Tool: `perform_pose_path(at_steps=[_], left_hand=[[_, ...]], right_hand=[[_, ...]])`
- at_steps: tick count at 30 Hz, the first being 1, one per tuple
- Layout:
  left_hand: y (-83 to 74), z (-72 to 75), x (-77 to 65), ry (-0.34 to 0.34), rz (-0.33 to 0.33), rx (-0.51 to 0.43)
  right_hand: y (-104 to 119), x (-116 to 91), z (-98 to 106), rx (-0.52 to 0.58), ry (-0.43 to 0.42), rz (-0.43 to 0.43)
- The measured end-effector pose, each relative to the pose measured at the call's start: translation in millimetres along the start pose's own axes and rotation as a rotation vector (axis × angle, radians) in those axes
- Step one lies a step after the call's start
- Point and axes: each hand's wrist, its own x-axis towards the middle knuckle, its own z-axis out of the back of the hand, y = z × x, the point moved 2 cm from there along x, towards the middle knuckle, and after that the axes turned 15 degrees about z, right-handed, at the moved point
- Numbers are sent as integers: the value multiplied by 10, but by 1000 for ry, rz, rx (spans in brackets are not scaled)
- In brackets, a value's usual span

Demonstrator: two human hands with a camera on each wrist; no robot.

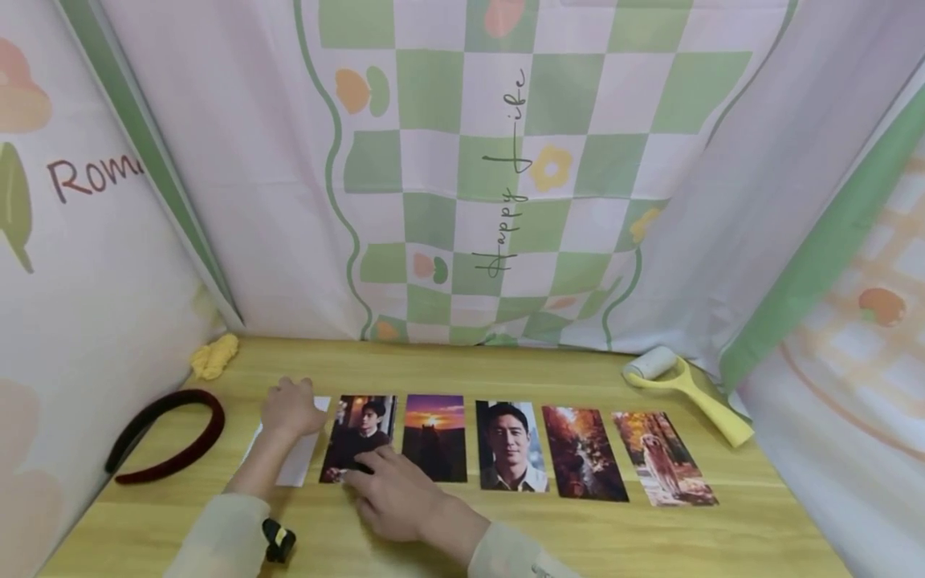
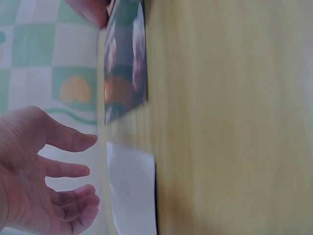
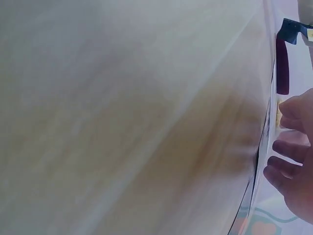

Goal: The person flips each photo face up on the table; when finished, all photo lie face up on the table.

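Note:
My left hand (image 1: 289,411) hovers over a white card (image 1: 296,461) whose blank side faces up. In the left wrist view its thumb and fingers are spread and hold nothing, apart from the white card (image 2: 134,191). My right hand (image 1: 401,494) is at the lower part of a photo of a seated man in black (image 1: 354,441), fingers loosely bent. Fingertips of that right hand (image 2: 90,10) show at the top of the left wrist view, beside the glossy photo (image 2: 124,73). Whether they touch it I cannot tell. To its right lies a sunset photo (image 1: 435,449).
Rightward in the row lie a man's portrait (image 1: 511,449), an autumn stream photo (image 1: 584,457) and a dog photo (image 1: 661,466). A dark red headband (image 1: 205,425) and yellow cloth bundle (image 1: 213,357) lie left. A yellow-handled lint roller (image 1: 697,393) lies back right, near the curtain.

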Motion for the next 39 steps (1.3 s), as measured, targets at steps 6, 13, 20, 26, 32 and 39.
perform_pose_path(at_steps=[6,13,20,26,32,39], left_hand=[[253,112,124,28,11,85],[318,127,122,149,51,55],[314,71,130,169,109,23],[336,49,173,167,143,-11],[326,39,193,174,156,-25],[321,49,183,175,184,-44]], right_hand=[[65,55,-2,53,-24,14],[132,112,9,139,-30,3],[169,161,-16,144,-13,-14],[187,201,-19,137,8,-25],[141,194,-30,41,54,-134],[111,168,-30,7,68,-160]])
